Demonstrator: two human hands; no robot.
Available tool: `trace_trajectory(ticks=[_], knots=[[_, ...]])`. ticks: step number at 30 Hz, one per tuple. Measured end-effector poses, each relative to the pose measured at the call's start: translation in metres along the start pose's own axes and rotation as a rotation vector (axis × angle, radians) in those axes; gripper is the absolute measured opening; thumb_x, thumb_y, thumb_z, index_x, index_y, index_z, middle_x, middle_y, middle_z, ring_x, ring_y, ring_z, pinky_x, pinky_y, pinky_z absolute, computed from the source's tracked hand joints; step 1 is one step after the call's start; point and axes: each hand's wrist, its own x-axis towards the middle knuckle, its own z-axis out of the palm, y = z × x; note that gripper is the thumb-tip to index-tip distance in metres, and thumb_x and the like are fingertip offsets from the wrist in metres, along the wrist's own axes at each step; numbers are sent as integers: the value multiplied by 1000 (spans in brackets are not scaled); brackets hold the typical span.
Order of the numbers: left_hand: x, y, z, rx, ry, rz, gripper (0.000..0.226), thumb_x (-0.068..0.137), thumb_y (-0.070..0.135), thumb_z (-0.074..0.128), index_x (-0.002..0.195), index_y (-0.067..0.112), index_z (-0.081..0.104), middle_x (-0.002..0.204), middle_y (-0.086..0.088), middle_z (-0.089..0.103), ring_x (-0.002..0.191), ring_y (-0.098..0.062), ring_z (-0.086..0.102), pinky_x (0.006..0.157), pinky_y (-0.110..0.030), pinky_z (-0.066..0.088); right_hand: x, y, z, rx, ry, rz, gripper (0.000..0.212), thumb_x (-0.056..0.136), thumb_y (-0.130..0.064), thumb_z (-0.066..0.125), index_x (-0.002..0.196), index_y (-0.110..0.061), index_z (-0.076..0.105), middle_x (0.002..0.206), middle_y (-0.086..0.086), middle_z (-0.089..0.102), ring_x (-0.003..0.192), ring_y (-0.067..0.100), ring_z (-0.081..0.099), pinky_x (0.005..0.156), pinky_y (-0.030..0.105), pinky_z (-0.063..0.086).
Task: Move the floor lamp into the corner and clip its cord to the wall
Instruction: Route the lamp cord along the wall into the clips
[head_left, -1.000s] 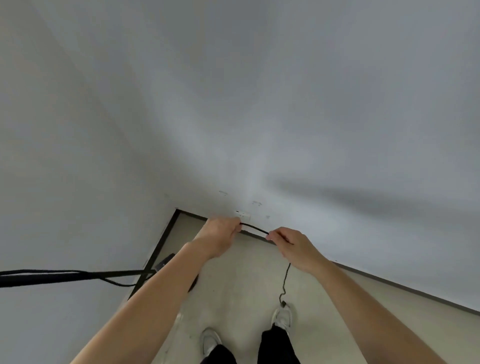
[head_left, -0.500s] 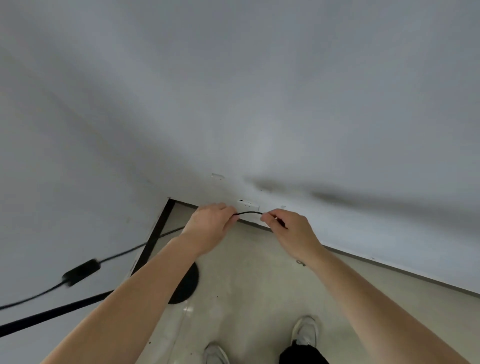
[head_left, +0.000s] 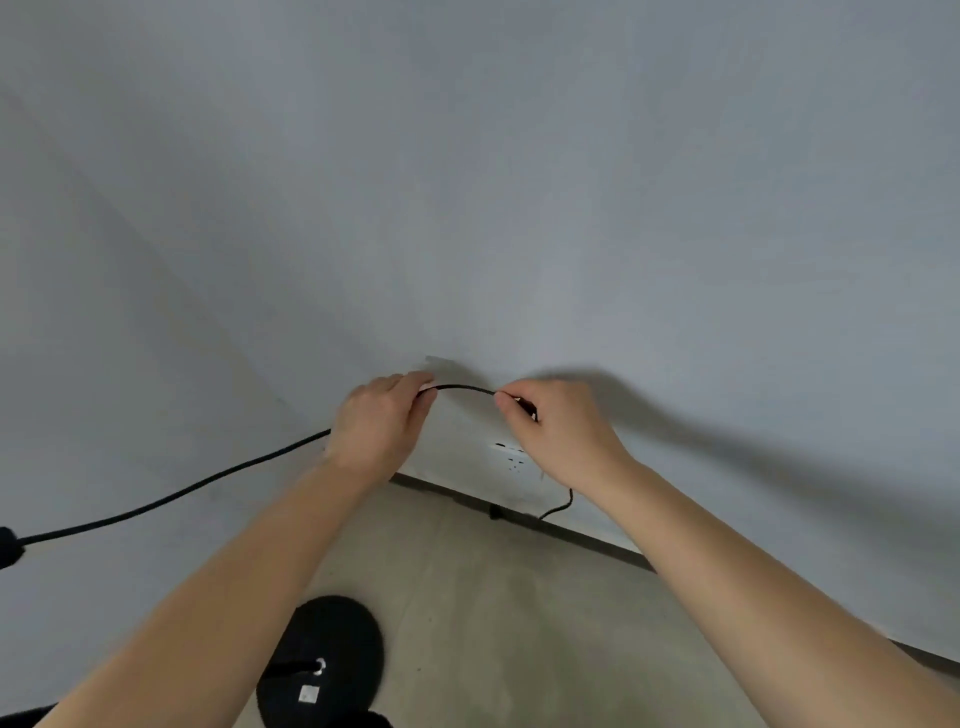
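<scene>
A thin black lamp cord (head_left: 460, 387) arches between my two hands, held against the grey wall near the corner. My left hand (head_left: 376, 428) pinches it at the left, just under a small pale clip (head_left: 435, 360) on the wall. My right hand (head_left: 558, 434) pinches it at the right. From my left hand the cord runs down-left to an inline switch (head_left: 8, 545) at the frame edge. Past my right hand it drops to the skirting. The lamp's round black base (head_left: 337, 644) stands on the floor under my left forearm.
A white wall socket (head_left: 511, 457) sits low on the wall between my wrists. A dark skirting strip (head_left: 597, 543) runs along the wall's foot. The floor (head_left: 509, 623) is pale concrete. The corner of the two walls lies to the left.
Both hands have lifted the cord higher up the wall, to just under the clip. The view has shifted, so the lamp base now shows in full and the shoes are out of frame.
</scene>
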Motion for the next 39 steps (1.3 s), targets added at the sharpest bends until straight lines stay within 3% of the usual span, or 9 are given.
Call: trace_trajectory(ticks=[3,8,11,14,20,26,31,34,39], knots=[[1,-13,8,12,79,70,18,95,20,61,104,6,70,71,-10,72,59,-35,64,55,-37,50,17,0,17,-74,116,-124,33,100,-26,51,84,-5,71,67,11,67,68,26,59,69,38,45],[-2,-38,32,19,190,92,22,98,28,56,103,10,68,74,-5,72,59,-30,64,52,-36,49,37,4,42,-120,241,-252,31,100,-26,54,87,-6,73,73,10,69,73,26,61,73,39,45],[-2,-48,47,38,241,77,24,99,31,51,106,14,68,76,-4,73,62,-30,65,53,-38,51,40,6,54,-78,316,-280,22,98,-26,58,100,-12,75,89,6,76,83,22,67,79,36,50],[-3,-52,54,8,300,63,18,95,26,59,102,14,71,84,-3,73,72,-27,66,57,-39,52,38,7,62,-50,384,-265,21,95,-25,63,109,-13,74,103,2,77,94,19,71,86,34,53],[6,-57,54,52,358,41,18,95,21,59,93,8,71,80,-9,70,75,-33,62,54,-37,46,43,4,69,-124,441,-265,17,94,-24,66,104,-13,75,96,5,76,89,19,69,80,25,49],[7,-59,56,57,354,26,19,96,20,57,92,6,70,77,-11,70,73,-35,62,53,-37,42,47,3,71,-227,426,-260,17,97,-22,62,101,-13,75,86,8,72,82,24,64,74,36,49],[6,-60,59,40,343,15,18,96,20,57,90,6,68,77,-10,69,74,-35,60,54,-39,43,26,27,84,43,358,-102,21,99,-27,58,94,-18,76,72,-5,72,60,4,61,69,29,54],[7,-62,62,19,327,13,19,97,20,56,89,6,66,78,-10,69,77,-35,58,54,-40,43,8,51,92,267,308,32,19,98,-33,60,85,-36,74,62,-16,67,49,1,53,59,19,50],[5,-64,67,19,322,21,19,96,20,55,88,5,64,76,-10,66,79,-35,57,53,-40,44,-40,98,75,373,351,177,15,94,-36,65,83,-42,72,61,-22,65,55,-4,55,57,8,44]])
